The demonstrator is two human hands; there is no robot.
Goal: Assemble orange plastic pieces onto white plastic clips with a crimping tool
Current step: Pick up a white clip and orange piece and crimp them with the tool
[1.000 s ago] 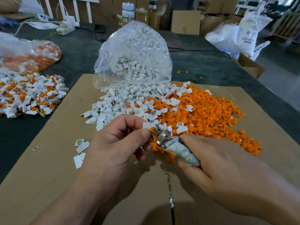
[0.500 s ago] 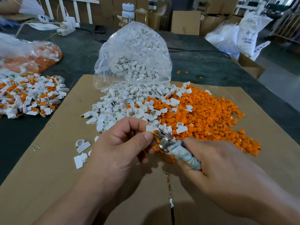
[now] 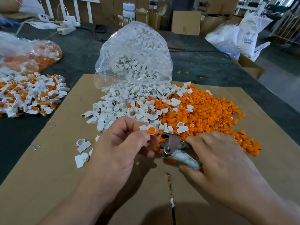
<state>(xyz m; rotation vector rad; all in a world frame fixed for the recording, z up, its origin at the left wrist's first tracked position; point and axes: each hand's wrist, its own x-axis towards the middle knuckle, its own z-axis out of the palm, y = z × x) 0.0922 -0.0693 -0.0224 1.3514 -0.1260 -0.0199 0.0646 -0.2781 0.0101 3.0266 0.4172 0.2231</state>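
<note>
White clip with a round orange piece seated in its ring end sat just left of the frame's centre, pinched between the thumb and forefinger of my left hand, whose other fingers curled loosely beneath. My right hand, lower right of centre, gripped the crimping tool by a handle wrapped in whitish, frayed cloth, with a sliver of red showing at its far end. The tool's dull metal head, riveted and scuffed, pointed up-left toward the clip and lay just beside it; whether they touched I could not tell, nor how far the jaws stood apart. Both hands hovered over a flat sheet of brown cardboard with a seam running down its lower middle. Above them spread loose white clips, smooth moulded plastic with a flat tab and a small ring, spilling from a clear crinkled bag, and to their right a wide heap of small orange pieces. At the left edge, on the dark table, lay a pile of white clips fitted with orange.
</note>
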